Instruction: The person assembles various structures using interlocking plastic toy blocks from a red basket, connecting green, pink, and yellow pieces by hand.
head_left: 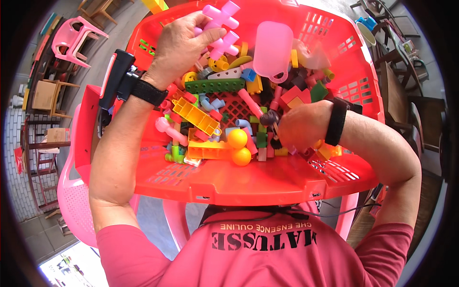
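My left hand (179, 48) is closed round pink pipe connectors (221, 16) with several stubby arms, raised over the far left of a red plastic basket (229, 189). My right hand (303, 126) reaches down among the toys on the right side. Its fingers point downward, mostly hidden behind the back of the hand. Right beside those fingers are dark wheel-like pieces (270, 117). Two orange balls (237, 138) sit near the front, next to a yellow-orange trough block (196, 116). Farther back lies a green strip with holes (215, 85).
A translucent pink tray with a handle (272, 50) rests toward the basket's back. Colourful blocks and pipes fill the basket. Pink plastic chairs (76, 40) stand at the left, wooden furniture (397, 91) at the right. A cable (334, 210) runs along the near side.
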The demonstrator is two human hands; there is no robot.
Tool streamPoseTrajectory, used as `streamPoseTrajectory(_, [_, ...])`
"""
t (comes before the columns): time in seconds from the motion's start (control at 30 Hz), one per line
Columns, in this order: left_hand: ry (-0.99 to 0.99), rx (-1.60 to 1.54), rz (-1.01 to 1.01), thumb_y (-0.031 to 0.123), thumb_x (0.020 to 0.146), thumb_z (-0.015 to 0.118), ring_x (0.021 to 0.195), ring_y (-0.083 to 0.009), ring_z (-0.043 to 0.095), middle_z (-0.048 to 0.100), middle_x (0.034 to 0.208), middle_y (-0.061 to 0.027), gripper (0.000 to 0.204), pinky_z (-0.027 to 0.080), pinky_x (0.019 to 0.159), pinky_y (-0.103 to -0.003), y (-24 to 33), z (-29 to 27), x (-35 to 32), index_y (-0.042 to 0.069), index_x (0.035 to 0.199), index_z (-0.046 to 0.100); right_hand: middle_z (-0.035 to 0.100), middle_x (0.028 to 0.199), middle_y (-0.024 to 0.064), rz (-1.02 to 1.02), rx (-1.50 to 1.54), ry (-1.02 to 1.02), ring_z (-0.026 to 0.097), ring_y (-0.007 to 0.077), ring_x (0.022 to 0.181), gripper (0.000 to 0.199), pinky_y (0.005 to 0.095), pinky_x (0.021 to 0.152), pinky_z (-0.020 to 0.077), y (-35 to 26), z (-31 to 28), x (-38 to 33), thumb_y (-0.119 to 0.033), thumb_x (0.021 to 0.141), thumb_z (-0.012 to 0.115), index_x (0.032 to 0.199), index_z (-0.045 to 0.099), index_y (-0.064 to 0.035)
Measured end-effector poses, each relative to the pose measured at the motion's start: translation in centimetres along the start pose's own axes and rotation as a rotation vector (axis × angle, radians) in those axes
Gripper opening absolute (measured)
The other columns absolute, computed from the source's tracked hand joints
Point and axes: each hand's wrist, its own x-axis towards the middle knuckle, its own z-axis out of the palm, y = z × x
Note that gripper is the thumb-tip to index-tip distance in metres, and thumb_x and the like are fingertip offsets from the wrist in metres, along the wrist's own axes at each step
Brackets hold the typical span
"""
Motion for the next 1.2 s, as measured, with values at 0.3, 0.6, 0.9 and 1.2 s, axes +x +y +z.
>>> streamPoseTrajectory(0.3, [-0.065, -0.808, -0.23, 0.017, 0.094, 0.063, 0.082, -0.0101, 0.066, 0.064, 0.089, -0.0027, 0.022, 0.056, 0.071, -0.024, 1.5, 0.0, -0.4, 0.003, 0.11, 0.063, 0.069, 0.097, 0.0125, 0.128, 0.002, -0.04, 0.066, 0.0335, 0.092, 0.023, 0.0423, 0.075, 0.0533, 0.5, 0.4, 0.2, -0.017, 0.079, 0.065, 0.101, 0.069, -0.0095])
streamPoseTrajectory(0.6, [-0.068, -0.962, -0.325, 0.011, 0.093, 0.062, 0.088, -0.0139, 0.067, 0.065, 0.1, -0.0068, 0.02, 0.058, 0.075, -0.028, 2.0, -0.5, 0.0, 0.002, 0.111, 0.059, 0.07, 0.095, 0.013, 0.2, 0.114, -0.254, 0.067, 0.0303, 0.09, 0.041, 0.0423, 0.074, 0.0532, -0.4, -0.4, 0.1, -0.027, 0.066, 0.076, 0.099, 0.071, -0.0034])
streamPoseTrajectory(0.9, [-0.06, -0.98, -0.367, 0.013, 0.094, 0.06, 0.079, -0.0143, 0.068, 0.065, 0.095, -0.0062, 0.023, 0.056, 0.063, -0.025, 2.3, -0.4, 0.0, 0.003, 0.115, 0.056, 0.068, 0.09, 0.0162, 0.119, -0.021, -0.129, 0.065, 0.0341, 0.09, 0.034, 0.0443, 0.075, 0.0516, -0.4, 0.6, -0.3, -0.022, 0.066, 0.072, 0.094, 0.068, -0.0011])
streamPoseTrajectory(1.2, [-0.113, -1.065, -0.347, 0.014, 0.094, 0.061, 0.078, -0.0159, 0.068, 0.066, 0.093, -0.005, 0.021, 0.055, 0.06, -0.026, 1.9, -0.5, 0.1, 0.004, 0.112, 0.058, 0.063, 0.084, 0.011, -0.139, 0.294, 0.802, 0.062, 0.028, 0.079, 0.026, 0.0375, 0.07, 0.0494, 3.2, -3.4, -6.1, -0.007, 0.074, 0.065, 0.099, 0.06, -0.0043])
